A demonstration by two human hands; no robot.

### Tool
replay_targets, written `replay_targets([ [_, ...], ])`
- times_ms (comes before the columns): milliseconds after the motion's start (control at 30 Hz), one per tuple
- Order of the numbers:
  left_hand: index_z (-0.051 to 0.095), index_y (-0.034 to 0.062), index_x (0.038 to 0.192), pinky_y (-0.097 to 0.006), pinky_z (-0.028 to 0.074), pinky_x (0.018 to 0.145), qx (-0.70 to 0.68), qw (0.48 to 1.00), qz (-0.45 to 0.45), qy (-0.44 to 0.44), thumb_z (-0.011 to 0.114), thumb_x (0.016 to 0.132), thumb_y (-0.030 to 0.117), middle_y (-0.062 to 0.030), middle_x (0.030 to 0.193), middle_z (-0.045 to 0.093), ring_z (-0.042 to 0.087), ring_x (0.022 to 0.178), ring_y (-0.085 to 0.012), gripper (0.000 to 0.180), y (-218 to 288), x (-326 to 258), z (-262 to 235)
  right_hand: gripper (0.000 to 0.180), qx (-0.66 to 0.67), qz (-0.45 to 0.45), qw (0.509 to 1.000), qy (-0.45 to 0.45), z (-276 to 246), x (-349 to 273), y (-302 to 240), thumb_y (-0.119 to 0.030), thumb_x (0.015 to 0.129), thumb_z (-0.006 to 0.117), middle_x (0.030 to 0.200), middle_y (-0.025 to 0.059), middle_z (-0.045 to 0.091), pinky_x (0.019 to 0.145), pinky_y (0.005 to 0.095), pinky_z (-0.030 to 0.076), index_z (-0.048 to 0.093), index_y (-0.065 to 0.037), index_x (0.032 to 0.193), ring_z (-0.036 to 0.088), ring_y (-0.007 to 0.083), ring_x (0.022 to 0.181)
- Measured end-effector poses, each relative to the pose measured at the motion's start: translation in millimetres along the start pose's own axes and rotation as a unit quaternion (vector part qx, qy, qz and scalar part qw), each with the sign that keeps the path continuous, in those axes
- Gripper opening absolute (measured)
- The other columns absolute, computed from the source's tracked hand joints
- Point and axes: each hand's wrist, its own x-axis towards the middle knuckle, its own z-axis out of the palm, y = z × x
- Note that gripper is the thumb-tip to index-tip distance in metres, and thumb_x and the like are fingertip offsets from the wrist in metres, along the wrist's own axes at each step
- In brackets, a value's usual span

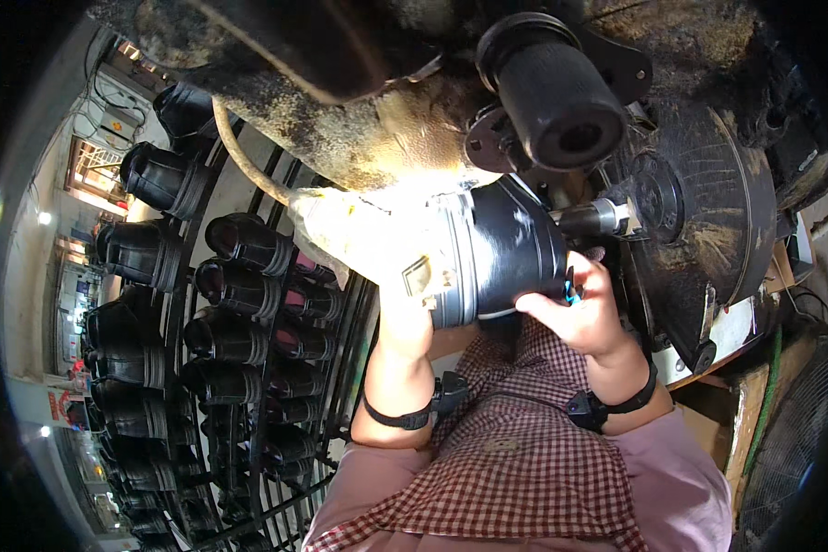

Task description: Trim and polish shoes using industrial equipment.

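A black leather shoe with a thick ridged sole is held up beneath the machine, its sole side toward the left. My right hand is closed around its right end, thumb lying on the leather. A small bit of blue shows by those fingers. My left hand reaches up against the sole side; strong glare washes out its fingers, so their grip is hidden. Right of the shoe, a metal shaft comes from the machine, close to the leather. A bright lamp on a bent cable shines beside my left hand.
The dusty machine body hangs over the work, with a black cylinder and a large round housing at right. A rack of several black shoes stands left. A fan guard is at lower right.
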Motion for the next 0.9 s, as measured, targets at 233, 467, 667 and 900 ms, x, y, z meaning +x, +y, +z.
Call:
replay_targets([
  [233,0.032,-0.0036,0.143,-0.037,0.038,0.106,-0.126,0.989,-0.065,-0.034,0.048,0.096,0.026,-0.0167,0.137,0.048,0.05,0.123,-0.0249,0.059,-10.7,0.7,-14.8,0.022,-0.07,-0.04,0.996,0.047,-7.1,13.7,1.0,0.002,0.078,0.074,0.092,0.0047,0.069,0.073,0.0252,0.05,0.065,0.001,0.098,0.063,0.0101,0.081],
  [467,0.038,-0.0017,0.139,-0.038,0.039,0.104,-0.125,0.989,-0.078,0.015,0.048,0.097,0.028,-0.0138,0.133,0.05,0.049,0.123,-0.0232,0.052,-15.8,-19.6,-13.7,0.012,-0.032,-0.039,0.992,0.118,-9.1,17.5,9.0,0.0,0.081,0.073,0.078,-0.0009,0.061,0.063,0.0237,0.045,0.063,0.0,0.086,0.054,0.006,0.069],
  [667,0.044,-0.0001,0.135,-0.039,0.04,0.103,-0.127,0.986,-0.084,0.062,0.048,0.099,0.029,-0.0113,0.131,0.053,0.048,0.123,-0.0218,0.047,-22.8,-32.9,-16.6,0.03,-0.055,-0.037,0.99,0.125,-13.9,14.0,8.3,-0.001,0.08,0.074,0.064,-0.0034,0.039,0.052,0.0243,0.032,0.046,-0.003,0.069,0.035,0.0054,0.059],
  [900,0.03,-0.0006,0.145,-0.038,0.038,0.104,0.01,0.98,-0.198,0.012,0.021,0.102,0.053,-0.0135,0.141,0.044,0.047,0.123,-0.021,0.069,-48.5,-32.6,-36.2,0.032,-0.169,-0.095,0.973,0.129,-11.5,8.4,-1.6,-0.003,0.079,0.074,0.062,0.0004,0.035,0.052,0.0259,0.03,0.043,-0.002,0.068,0.033,0.0084,0.058],
])
